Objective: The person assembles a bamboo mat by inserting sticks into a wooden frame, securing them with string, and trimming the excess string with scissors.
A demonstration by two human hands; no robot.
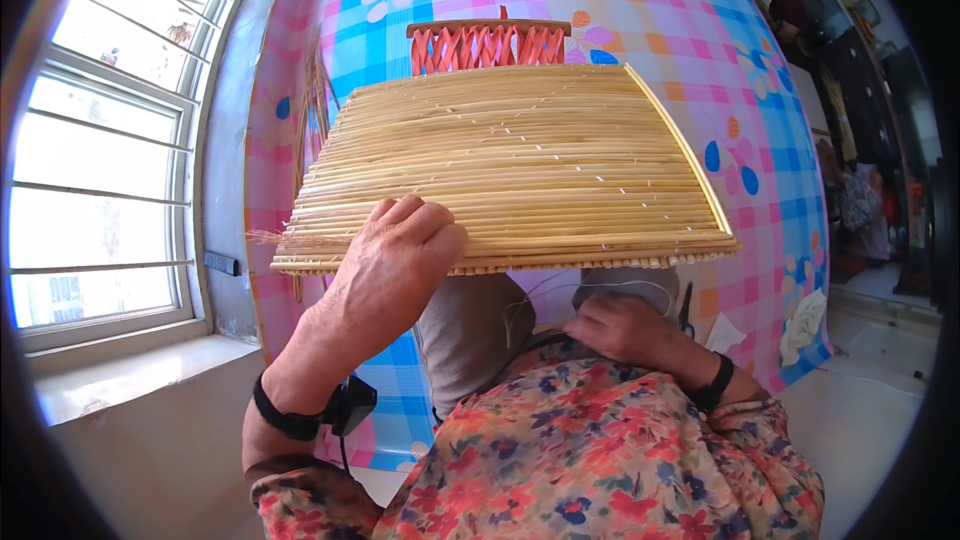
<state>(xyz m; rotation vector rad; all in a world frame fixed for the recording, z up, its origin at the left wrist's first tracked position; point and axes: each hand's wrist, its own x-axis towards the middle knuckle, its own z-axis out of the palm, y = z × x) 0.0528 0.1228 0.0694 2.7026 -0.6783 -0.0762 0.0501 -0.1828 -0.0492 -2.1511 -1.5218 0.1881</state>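
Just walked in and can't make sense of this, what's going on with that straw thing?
A person in a floral top holds a woven straw mat, a flat panel of stitched reed rows, over a checked flowery tablecloth. Their left hand grips the mat's near edge from on top. The right hand rests lower, near the lap, on thin white thread. An orange woven piece lies beyond the mat.

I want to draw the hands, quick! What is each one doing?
Left hand: fingers closed over the near edge of the woven straw mat, holding it.
Right hand: resting under the mat near white threads; grip cannot be told.
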